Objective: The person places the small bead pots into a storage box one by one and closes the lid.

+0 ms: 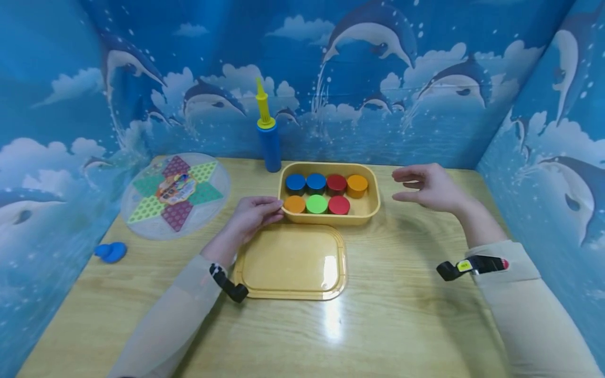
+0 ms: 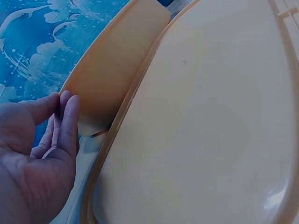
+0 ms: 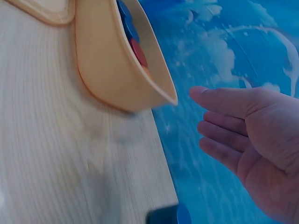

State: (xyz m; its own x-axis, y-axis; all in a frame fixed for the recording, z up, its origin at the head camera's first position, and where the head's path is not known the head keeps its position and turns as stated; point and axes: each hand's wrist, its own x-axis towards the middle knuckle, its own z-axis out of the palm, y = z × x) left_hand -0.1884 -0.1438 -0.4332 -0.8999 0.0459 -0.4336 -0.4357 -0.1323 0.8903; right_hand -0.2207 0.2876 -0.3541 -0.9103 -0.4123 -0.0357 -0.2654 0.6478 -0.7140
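Observation:
A yellow plastic box (image 1: 329, 219) stands at the back of the table, its top uncovered. Inside it are several small round-lidded tubs: two blue ones, two red ones, two orange ones and a green tub (image 1: 316, 204). My left hand (image 1: 254, 215) pinches the box's rim at the front left corner, thumb against fingers, also seen in the left wrist view. The box's pale yellow lid (image 1: 290, 262) lies flat on the table just in front of it. Right of the box, my right hand (image 1: 427, 186) hovers with fingers extended and apart, touching nothing.
A blue hand pump (image 1: 269, 144) with a yellow top stands upright behind the box. At the left, a round clear board with a colored star (image 1: 177, 194) leans near the backdrop. A small blue object (image 1: 111, 252) lies by the left table edge. Dolphin-printed cloth (image 1: 302, 42) surrounds the table.

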